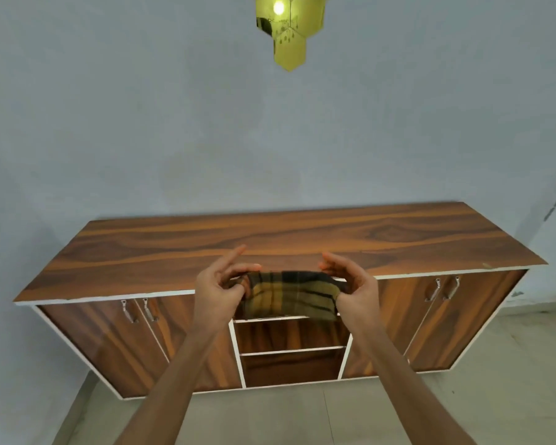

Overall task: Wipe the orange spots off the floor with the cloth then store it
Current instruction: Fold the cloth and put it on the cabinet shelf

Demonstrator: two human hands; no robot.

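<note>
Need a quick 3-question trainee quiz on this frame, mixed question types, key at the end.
1. True or false: the left hand and right hand each grip one end of the checked cloth.
2. The cloth is held in front of: A) a closed door, B) the open middle shelves of the wooden cabinet, C) the wall.
3. What hangs on the wall above the cabinet?

Key: 1 true; 2 B; 3 yellow-green hexagonal mirror tiles.

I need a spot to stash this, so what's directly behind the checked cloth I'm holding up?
Behind the checked cloth is the wooden cabinet, its front edge and the top of its open middle shelves. The cloth hides the uppermost opening; the two lower shelves look bare.
</note>
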